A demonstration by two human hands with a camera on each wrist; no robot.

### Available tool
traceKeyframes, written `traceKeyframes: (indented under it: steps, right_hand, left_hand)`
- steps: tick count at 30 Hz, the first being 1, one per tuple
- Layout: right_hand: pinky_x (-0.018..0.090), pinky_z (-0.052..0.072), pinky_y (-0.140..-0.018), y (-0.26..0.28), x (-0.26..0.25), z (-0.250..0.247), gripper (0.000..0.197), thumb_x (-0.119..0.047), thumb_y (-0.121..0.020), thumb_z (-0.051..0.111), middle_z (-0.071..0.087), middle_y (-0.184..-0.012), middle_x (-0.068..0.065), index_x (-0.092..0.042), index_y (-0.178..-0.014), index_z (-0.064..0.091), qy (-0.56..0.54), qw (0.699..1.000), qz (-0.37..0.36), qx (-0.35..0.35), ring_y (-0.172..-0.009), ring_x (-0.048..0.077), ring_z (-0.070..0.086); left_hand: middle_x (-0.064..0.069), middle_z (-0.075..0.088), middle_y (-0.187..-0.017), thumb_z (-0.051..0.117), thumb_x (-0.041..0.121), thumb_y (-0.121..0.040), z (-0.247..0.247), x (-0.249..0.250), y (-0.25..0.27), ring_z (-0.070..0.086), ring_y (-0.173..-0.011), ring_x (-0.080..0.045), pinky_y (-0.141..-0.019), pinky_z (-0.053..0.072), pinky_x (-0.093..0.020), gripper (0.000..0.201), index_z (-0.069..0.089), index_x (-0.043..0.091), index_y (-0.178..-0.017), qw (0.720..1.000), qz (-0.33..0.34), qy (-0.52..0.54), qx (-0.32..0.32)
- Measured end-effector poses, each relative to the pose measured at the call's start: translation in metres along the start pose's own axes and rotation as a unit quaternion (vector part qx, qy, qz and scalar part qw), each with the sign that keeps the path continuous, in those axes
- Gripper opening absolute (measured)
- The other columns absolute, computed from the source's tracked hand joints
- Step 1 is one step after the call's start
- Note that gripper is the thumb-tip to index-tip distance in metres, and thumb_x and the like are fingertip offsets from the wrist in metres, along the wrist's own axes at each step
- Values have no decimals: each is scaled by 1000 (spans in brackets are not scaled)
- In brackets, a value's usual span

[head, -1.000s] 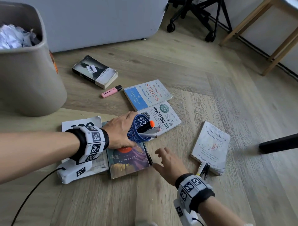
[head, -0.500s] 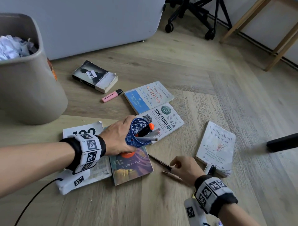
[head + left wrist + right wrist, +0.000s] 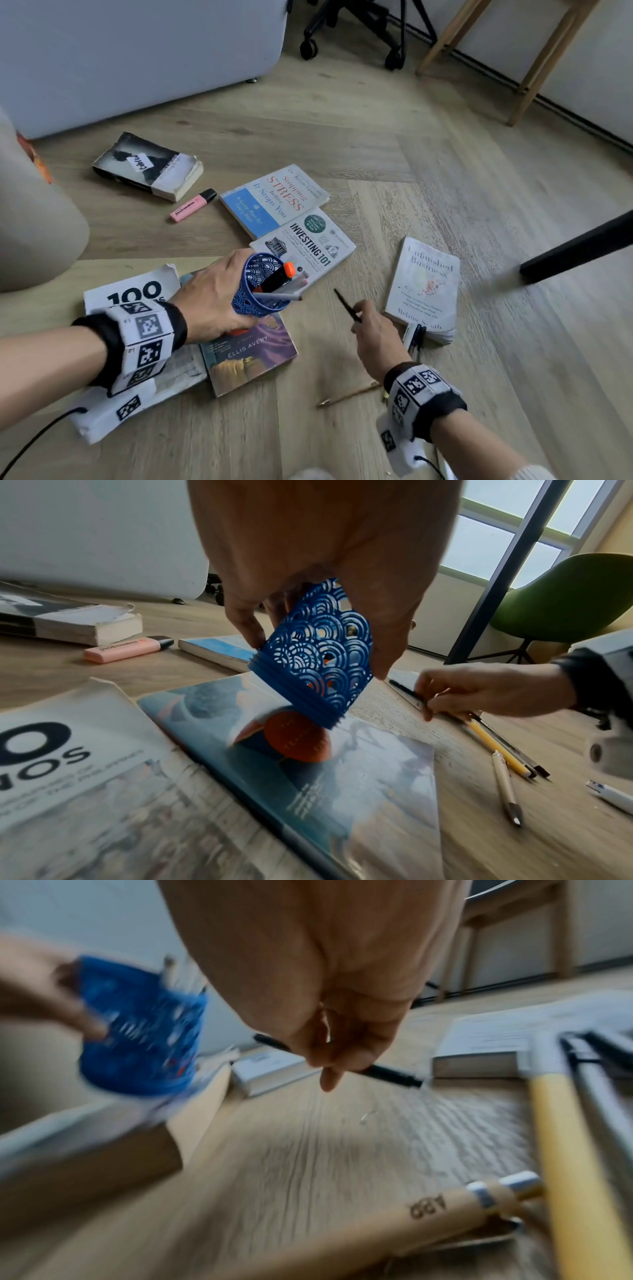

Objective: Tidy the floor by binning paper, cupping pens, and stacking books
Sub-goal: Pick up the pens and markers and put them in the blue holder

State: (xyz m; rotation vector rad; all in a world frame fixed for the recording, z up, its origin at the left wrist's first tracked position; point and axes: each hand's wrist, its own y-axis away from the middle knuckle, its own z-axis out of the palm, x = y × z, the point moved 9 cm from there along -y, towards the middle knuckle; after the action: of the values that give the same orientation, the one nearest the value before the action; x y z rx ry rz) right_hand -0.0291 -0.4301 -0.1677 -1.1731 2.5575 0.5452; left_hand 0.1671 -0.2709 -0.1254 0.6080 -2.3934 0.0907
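My left hand [image 3: 219, 301] grips a blue lattice pen cup [image 3: 260, 286] [image 3: 315, 653], tilted toward the right over the Ellis Avery book [image 3: 253, 356] [image 3: 308, 764]. Several pens and an orange-capped marker stick out of its mouth. My right hand [image 3: 373, 332] [image 3: 329, 1042] pinches a thin black pen [image 3: 346, 305] [image 3: 390, 1073], raised off the floor just right of the cup. A tan pen [image 3: 349, 395] [image 3: 507, 785] lies on the floor below that hand. Dark pens [image 3: 416, 339] lie against the Unfinished Business book [image 3: 424, 284]. A pink highlighter [image 3: 191, 210] [image 3: 126, 649] lies further back.
More books lie around: Investing 101 [image 3: 308, 250], Stopping Stress [image 3: 274, 202], a worn black-and-white paperback [image 3: 150, 166], a "100" book [image 3: 133, 291]. The beige bin's wall [image 3: 37, 226] stands at left. A chair's wheeled base [image 3: 356, 37] and wooden legs [image 3: 537, 65] are behind; a black leg [image 3: 579, 250] stands right.
My right hand closed on the black pen on the floor, lifted it and swung it toward the cup. The left hand kept hold of the tilted cup.
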Motion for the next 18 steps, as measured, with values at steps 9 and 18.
traceKeyframes:
  steps: [9, 18]
  right_hand:
    - [32, 56, -81, 66, 52, 36, 71, -63, -92, 30, 72, -66, 3, -6, -85, 71, 13, 954, 230, -193, -78, 19, 71]
    - [35, 54, -70, 57, 19, 27, 29, -38, -90, 48, 69, -96, 13, -11, -91, 58, -59, 976, 189, -95, -84, 29, 67]
  left_hand:
    - [9, 50, -119, 83, 43, -64, 5, 25, -6, 48, -97, -9, -78, 34, -24, 86, 34, 27, -133, 999, 24, -44, 2]
    - [5, 48, -117, 79, 48, -64, 13, 37, -5, 51, -107, -16, -94, 46, -39, 87, 29, 26, -131, 995, 57, -81, -28]
